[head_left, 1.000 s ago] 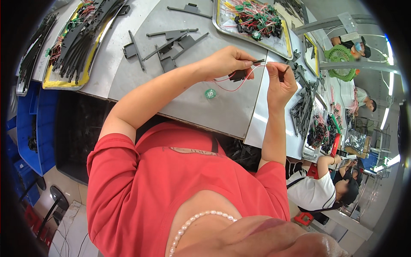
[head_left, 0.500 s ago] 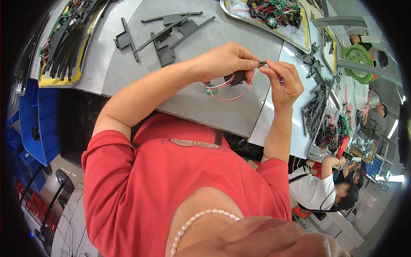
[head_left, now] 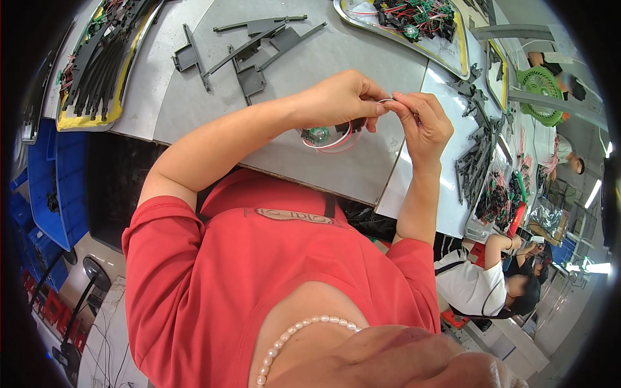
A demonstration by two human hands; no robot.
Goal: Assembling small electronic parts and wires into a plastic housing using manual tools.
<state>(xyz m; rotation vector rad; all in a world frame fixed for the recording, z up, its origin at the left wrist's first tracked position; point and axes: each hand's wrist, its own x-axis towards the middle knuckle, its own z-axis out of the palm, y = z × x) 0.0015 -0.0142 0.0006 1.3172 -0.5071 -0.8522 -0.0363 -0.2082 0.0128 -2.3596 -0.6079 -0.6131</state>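
Above the table my left hand is closed, thumb and fingertips pinching thin wires. My right hand meets it fingertip to fingertip, pinching the end of the same wires. A white wire shows between the two pinches; any small part inside the fingertips is hidden. Below my left hand, a loop of red and white wires hangs down, with a small round green circuit board on it. Partly behind the left fingers is a dark block-shaped part.
Dark grey plastic brackets lie at the table's far side. A yellow-edged tray holds wired green boards, and another tray holds long dark strips. Dark plastic parts pile up at right. A co-worker in white sits nearby.
My left hand has dropped slightly toward me, and the right fingers have turned inward. The wire loop and green board have swung a little left. The dark end piece between the fingertips is now covered.
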